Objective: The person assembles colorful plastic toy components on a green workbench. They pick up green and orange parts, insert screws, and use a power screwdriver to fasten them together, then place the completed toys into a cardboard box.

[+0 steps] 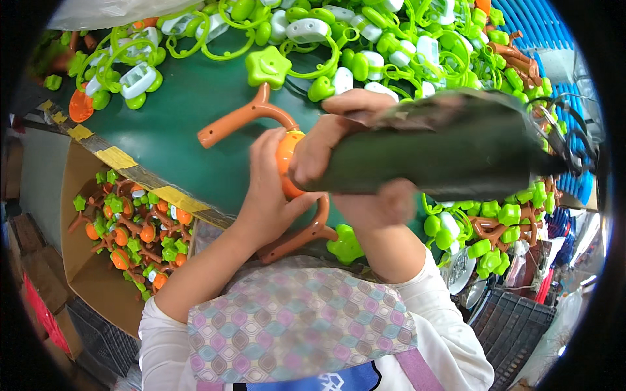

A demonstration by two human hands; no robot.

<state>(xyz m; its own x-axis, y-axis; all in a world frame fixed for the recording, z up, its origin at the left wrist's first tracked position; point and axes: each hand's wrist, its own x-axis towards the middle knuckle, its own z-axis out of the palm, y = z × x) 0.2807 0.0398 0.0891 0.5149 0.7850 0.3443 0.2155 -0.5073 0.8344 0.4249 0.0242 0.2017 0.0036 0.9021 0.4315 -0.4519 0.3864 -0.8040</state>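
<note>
the left hand [267, 195] grasps the orange toy piece [287, 163] steady on the green surface [189, 111] while the right hand [339, 140], at its 3 o'clock, clenches a dark power tool [450, 153] against it.

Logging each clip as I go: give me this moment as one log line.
left hand: holds orange toy | right hand: presses dark tool on toy | green table: loose parts | box: finished toys

We list a dark green table [189, 111]. On it we count a heap of lime-green and white plastic parts [365, 39], one green star piece [267, 66], and brown branch-shaped pieces [518, 58].
</note>
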